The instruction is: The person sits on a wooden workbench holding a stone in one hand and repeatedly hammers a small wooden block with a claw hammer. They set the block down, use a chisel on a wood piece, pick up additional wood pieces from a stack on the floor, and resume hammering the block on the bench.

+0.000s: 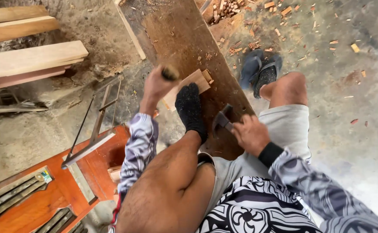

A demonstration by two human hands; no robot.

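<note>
The left hand [154, 86] is clenched round a chisel handle [170, 73] set on a small wood block [189, 88], pinned underfoot mid-plank [184, 39]. The right hand [251, 133] grasps a hammer [221, 121], held low. Chiselling seems under way; striking needs a steady chisel.

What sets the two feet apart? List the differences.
The left foot wears a black sock and presses on a pale wood block atop the dark plank; the right foot wears a sandal and rests on the concrete floor beside the plank. Both point forward.
</note>
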